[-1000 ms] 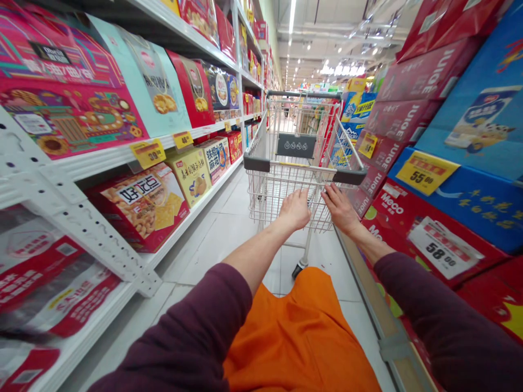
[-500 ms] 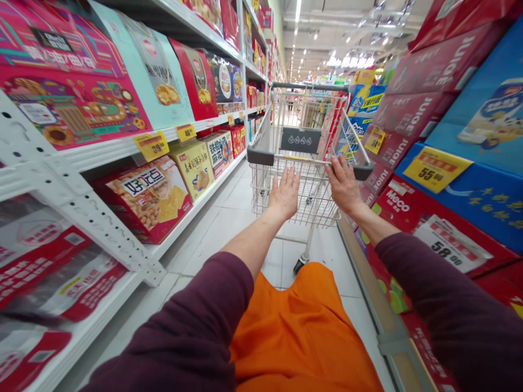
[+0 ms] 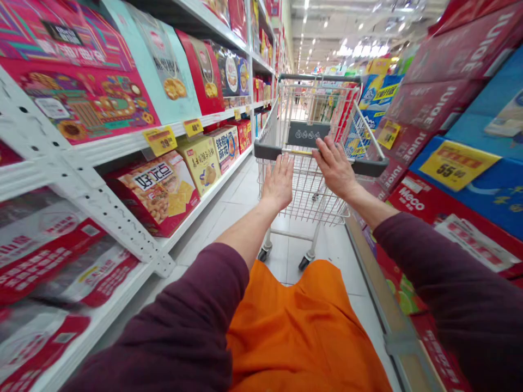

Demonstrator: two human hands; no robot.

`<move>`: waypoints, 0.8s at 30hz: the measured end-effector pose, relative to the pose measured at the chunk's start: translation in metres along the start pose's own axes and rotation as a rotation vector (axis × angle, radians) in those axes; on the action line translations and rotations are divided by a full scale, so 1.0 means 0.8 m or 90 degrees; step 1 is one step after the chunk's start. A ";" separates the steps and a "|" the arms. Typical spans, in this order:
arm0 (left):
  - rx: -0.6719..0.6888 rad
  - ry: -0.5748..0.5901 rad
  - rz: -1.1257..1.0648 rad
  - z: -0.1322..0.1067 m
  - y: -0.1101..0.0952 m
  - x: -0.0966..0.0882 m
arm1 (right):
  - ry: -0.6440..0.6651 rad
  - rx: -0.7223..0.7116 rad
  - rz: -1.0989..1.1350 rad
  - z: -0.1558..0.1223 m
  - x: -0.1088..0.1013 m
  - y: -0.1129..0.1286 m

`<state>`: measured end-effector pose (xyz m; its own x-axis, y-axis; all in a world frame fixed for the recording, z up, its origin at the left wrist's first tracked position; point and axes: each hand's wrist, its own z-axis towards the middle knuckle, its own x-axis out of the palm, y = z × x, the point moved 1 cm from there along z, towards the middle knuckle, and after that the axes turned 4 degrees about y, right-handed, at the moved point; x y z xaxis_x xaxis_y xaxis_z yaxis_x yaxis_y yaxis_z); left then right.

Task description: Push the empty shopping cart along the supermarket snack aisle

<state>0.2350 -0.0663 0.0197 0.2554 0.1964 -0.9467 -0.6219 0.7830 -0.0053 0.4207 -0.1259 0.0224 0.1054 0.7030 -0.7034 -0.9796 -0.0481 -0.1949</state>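
Observation:
A metal wire shopping cart (image 3: 318, 117) stands in the aisle ahead of me, with a dark grey push bar (image 3: 370, 166) across its near end. My left hand (image 3: 279, 183) is stretched out with its fingers straight, the fingertips at the bar near its left end. My right hand (image 3: 334, 166) lies flat over the middle of the bar with its fingers spread. Neither hand is wrapped round the bar. Both arms wear dark maroon sleeves, and an orange garment (image 3: 302, 332) fills the bottom of the view.
White shelving (image 3: 122, 144) on the left holds boxed biscuits and snack boxes with yellow price tags (image 3: 160, 140). Stacked red juice cartons (image 3: 433, 103) and blue boxes (image 3: 490, 163) line the right. White tiled floor (image 3: 229, 212) runs between them.
Both hands have risen from below the cart's bar up to it, and the fingers have spread out. The cart now appears nearer and higher in the view.

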 end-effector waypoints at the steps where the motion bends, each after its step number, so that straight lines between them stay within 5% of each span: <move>1: -0.002 -0.003 0.002 0.000 0.002 0.000 | -0.004 0.005 0.003 0.001 0.006 0.003; 10: 0.028 -0.035 0.019 -0.007 0.009 0.004 | -0.092 0.114 0.045 -0.043 0.081 0.050; 18: 0.031 -0.097 0.012 0.018 -0.001 -0.009 | -0.159 0.122 0.078 0.020 0.047 0.033; 24: 0.010 -0.092 -0.010 0.016 0.004 -0.010 | -0.122 0.085 0.066 0.016 0.072 0.044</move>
<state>0.2405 -0.0575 0.0313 0.3694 0.2656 -0.8905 -0.6059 0.7954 -0.0141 0.3900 -0.0781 -0.0158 -0.0194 0.8218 -0.5695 -0.9987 -0.0427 -0.0277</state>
